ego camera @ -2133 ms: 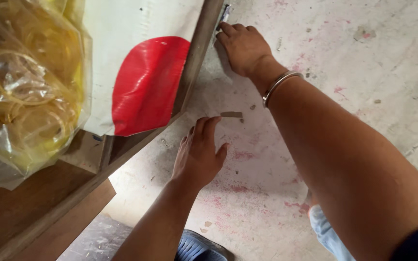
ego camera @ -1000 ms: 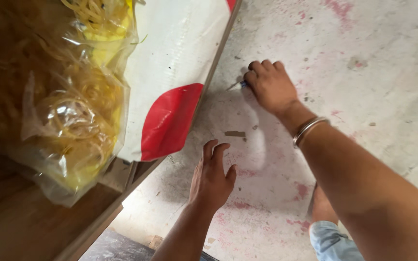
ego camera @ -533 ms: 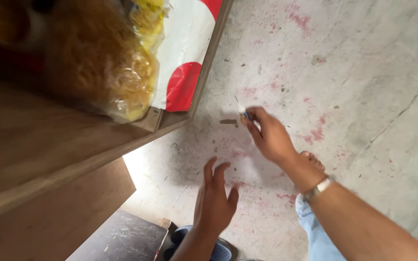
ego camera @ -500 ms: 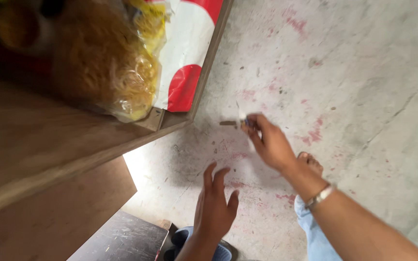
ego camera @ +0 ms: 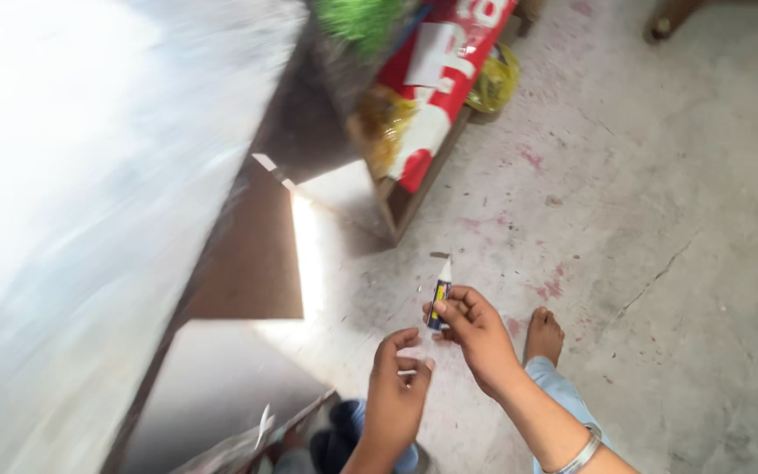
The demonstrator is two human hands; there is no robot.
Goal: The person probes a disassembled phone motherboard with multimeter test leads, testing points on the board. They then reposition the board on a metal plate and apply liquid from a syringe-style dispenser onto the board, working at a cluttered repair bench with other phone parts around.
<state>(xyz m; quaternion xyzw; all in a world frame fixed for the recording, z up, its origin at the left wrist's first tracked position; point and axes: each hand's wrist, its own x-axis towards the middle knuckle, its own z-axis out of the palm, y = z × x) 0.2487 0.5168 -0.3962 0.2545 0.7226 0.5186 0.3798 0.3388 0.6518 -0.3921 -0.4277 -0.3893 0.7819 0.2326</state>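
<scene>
My left hand [ego camera: 396, 386] pinches a small white sliver in curled fingers, my right hand [ego camera: 475, 329] grips a small blue-yellow tube [ego camera: 439, 298] with white nozzle above the stained concrete floor [ego camera: 660, 219], beyond which a red-and-white package [ego camera: 436, 88] and a yellow bag [ego camera: 495, 81] lean on a wooden shelf [ego camera: 396, 206].

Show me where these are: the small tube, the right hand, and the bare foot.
small tube [ego camera: 439, 296], head view, on its blue and yellow body.
right hand [ego camera: 477, 330], head view, on the back of the hand.
bare foot [ego camera: 544, 333], head view, on its top.
</scene>
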